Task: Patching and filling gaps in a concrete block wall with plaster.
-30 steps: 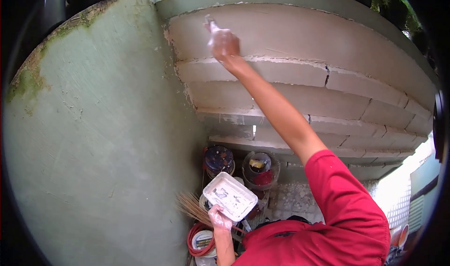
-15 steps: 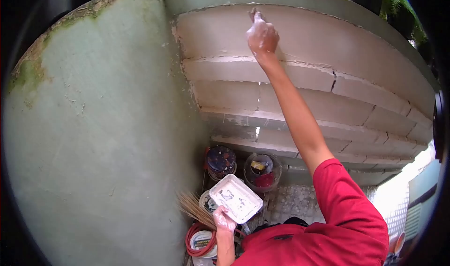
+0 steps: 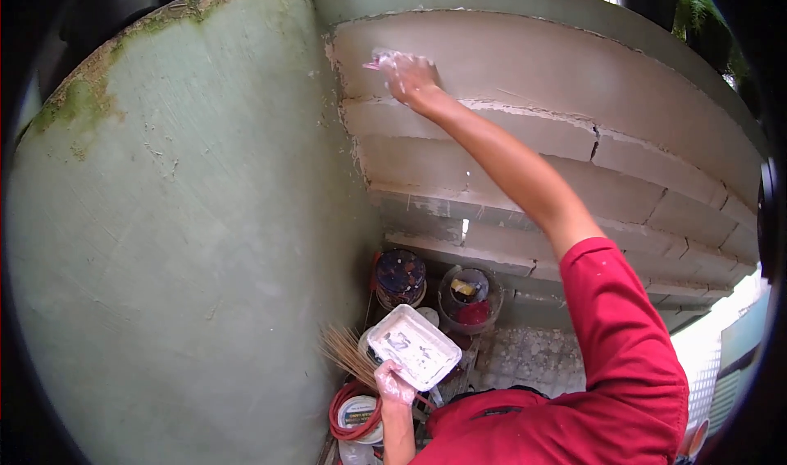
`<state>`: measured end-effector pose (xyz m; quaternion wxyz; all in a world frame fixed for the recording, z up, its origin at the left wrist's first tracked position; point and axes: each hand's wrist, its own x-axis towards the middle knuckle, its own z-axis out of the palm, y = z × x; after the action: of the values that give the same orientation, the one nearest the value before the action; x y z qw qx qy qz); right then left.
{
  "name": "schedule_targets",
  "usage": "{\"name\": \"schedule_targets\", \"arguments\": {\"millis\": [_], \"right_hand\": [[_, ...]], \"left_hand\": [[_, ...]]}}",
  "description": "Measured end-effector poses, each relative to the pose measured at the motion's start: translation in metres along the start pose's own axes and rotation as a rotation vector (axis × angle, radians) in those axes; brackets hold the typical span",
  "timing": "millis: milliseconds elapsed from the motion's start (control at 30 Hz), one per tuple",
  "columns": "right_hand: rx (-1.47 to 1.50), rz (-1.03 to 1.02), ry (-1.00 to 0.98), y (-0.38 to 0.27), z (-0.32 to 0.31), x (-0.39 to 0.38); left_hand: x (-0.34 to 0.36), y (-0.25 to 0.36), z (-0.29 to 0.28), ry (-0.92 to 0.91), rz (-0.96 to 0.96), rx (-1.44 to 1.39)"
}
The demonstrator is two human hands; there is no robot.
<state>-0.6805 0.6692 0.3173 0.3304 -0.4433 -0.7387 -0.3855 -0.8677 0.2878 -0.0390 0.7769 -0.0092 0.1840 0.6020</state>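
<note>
My left hand (image 3: 395,385) grips the lower left edge of a shallow white rectangular tray (image 3: 415,347), tilted so its smeared inside shows. Stretched out far ahead, my right hand (image 3: 410,77) is closed at the upper left part of the pinkish-beige block wall (image 3: 525,63). A small pinkish thing sticks out at its fingertips, too covered in white to tell its kind. White paste coats the fingers of both hands. Below the right hand, a rough whitish joint line runs across the wall.
A green plastered wall (image 3: 213,202) stands at the left, mossy along its top. Below are a paint-spattered bucket (image 3: 400,273), a clear tub (image 3: 471,301) with a yellow and a red thing, a bundle of thin sticks (image 3: 348,354), and a red hose (image 3: 338,420) around a white bucket.
My right hand has moved left and down along the wall, toward the corner with the green wall. The left hand still holds the tray; the view has shifted slightly.
</note>
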Motion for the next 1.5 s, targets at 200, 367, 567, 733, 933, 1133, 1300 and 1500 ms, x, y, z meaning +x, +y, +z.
{"name": "schedule_targets", "arguments": {"millis": [200,367,567,733,933,1133,1300,1500], "right_hand": [[-0.305,-0.161,0.066,0.042,0.003,-0.01],[-0.248,-0.265,-0.336,0.04,0.009,-0.037],[-0.117,-0.163,-0.176,0.032,-0.013,-0.023],[-0.148,-0.157,-0.199,0.049,-0.005,-0.01],[-0.198,-0.15,-0.227,0.028,0.021,-0.063],[-0.057,-0.367,-0.106,0.029,-0.036,-0.017],[-0.385,-0.6,-0.303,0.022,-0.03,0.055],[-0.761,-0.734,-0.447,0.03,-0.025,0.041]], "left_hand": [[0.004,-0.001,-0.012,0.021,-0.035,0.002],[0.007,-0.002,-0.008,0.012,0.004,0.003],[-0.013,0.003,-0.013,0.061,0.051,-0.033],[-0.011,0.005,-0.012,0.064,0.075,-0.04],[-0.006,0.002,-0.013,0.048,0.09,-0.041],[-0.013,0.001,-0.022,-0.008,0.091,-0.078],[-0.006,-0.006,-0.016,0.065,0.105,-0.072],[0.002,-0.017,-0.011,-0.019,0.126,-0.1]]}}
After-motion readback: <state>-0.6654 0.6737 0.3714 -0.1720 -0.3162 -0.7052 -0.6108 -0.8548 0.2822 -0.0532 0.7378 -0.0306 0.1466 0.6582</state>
